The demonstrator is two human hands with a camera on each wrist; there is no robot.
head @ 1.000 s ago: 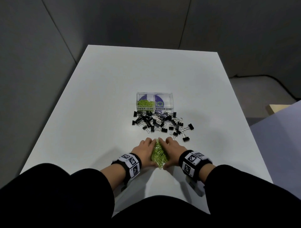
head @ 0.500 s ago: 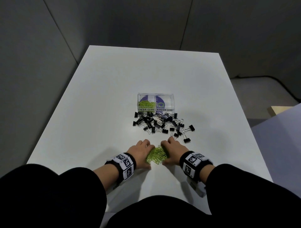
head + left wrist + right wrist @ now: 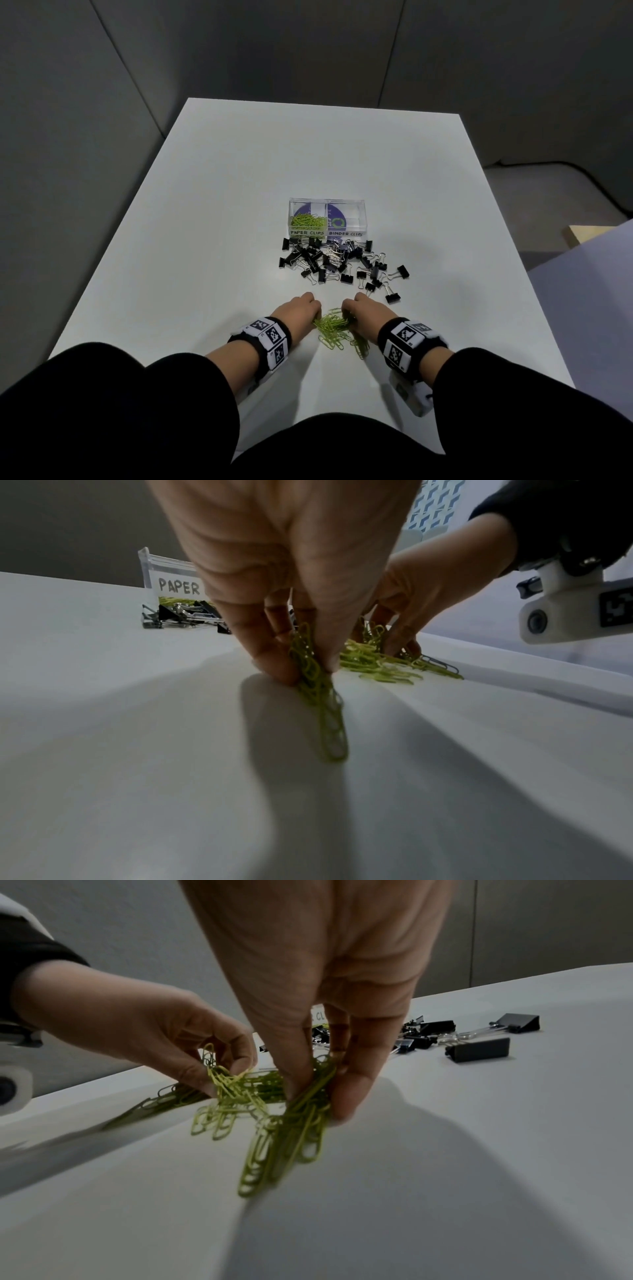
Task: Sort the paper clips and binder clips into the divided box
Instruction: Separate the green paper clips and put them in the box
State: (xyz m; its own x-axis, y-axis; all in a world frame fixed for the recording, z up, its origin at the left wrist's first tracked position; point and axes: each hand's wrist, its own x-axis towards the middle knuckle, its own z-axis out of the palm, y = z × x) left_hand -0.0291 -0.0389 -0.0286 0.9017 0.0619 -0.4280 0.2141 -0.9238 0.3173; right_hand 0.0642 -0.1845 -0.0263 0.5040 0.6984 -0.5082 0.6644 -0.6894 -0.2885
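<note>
A heap of green paper clips [image 3: 337, 330] lies on the white table [image 3: 205, 240] near me, between both hands. My left hand [image 3: 297, 308] pinches a bunch of green clips [image 3: 313, 669] between thumb and fingers. My right hand [image 3: 364, 310] pinches another bunch [image 3: 294, 1121] the same way. Black binder clips [image 3: 337, 262] lie scattered in front of the clear divided box [image 3: 363, 219]. Its left compartment, labelled PAPER CLIPS, holds green clips [image 3: 306, 221]; the right one, labelled BINDER CLIPS, shows no clips.
The table's near edge runs just under my forearms. Grey walls close in behind and to the left. A pale surface [image 3: 589, 308] stands off the table's right side.
Both hands have moved apart from pressing the heap together, and each now pinches its own bunch. The heap has spread out a little toward me.
</note>
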